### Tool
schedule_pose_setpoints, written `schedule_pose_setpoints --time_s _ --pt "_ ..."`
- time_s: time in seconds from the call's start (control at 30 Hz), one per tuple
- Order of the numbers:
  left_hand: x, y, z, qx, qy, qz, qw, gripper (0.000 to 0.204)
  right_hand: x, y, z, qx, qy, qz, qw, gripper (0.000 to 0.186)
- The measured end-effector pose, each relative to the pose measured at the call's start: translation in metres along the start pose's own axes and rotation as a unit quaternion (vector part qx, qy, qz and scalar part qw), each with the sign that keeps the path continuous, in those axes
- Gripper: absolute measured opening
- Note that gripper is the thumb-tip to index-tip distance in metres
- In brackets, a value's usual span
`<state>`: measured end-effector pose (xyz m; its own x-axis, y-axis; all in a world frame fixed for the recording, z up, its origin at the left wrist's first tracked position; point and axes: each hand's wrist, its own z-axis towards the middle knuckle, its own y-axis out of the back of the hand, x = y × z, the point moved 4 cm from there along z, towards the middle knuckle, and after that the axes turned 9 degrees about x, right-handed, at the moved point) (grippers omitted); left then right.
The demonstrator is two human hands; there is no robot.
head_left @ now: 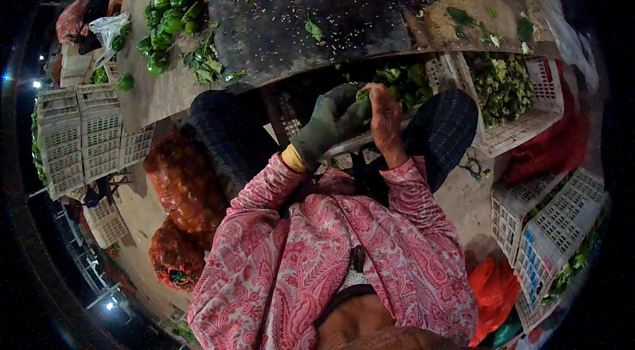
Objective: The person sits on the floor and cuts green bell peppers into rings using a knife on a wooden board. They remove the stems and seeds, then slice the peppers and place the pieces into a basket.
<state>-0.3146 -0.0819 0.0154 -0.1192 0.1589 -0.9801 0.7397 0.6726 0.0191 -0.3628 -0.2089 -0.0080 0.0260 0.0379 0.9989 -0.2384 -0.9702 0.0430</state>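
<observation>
My left hand (325, 122), in a grey-green glove with a yellow cuff, is closed on a green pepper (361, 100), mostly covered by my fingers. My bare right hand (385, 118) grips the same pepper from the right, fingers curled near its top. Both hands are between my knees, over a crate (344, 146) below the table edge, where more green peppers (403, 77) lie. Above them, the dark tabletop (264, 26) is strewn with pale seeds and a few leaf scraps.
Peppers (173, 19) are piled on the table's left. A crate of leafy scraps (503, 85) stands right, with more crates (549, 218) below it. Orange-red mesh sacks (182, 185) sit by my left leg. Stacked crates (92, 138) and another person (73, 23) are at far left.
</observation>
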Motion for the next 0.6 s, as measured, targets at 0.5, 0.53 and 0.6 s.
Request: schedule_pose_setpoints --time_s 0.5,0.53,0.6 --pt "0.043 -0.022 0.004 -0.132 0.040 -0.311 0.940 0.022 0.002 -0.007 0.000 -0.104 0.138 -0.159 0.972 0.021" --pt "0.044 -0.019 0.006 -0.137 0.000 -0.197 0.971 0.022 0.002 -0.007 0.002 -0.103 0.139 -0.171 0.970 0.020" --pt "0.047 -0.015 0.009 -0.139 -0.029 -0.099 0.985 0.022 0.003 -0.007 0.004 -0.099 0.142 -0.195 0.965 0.019"
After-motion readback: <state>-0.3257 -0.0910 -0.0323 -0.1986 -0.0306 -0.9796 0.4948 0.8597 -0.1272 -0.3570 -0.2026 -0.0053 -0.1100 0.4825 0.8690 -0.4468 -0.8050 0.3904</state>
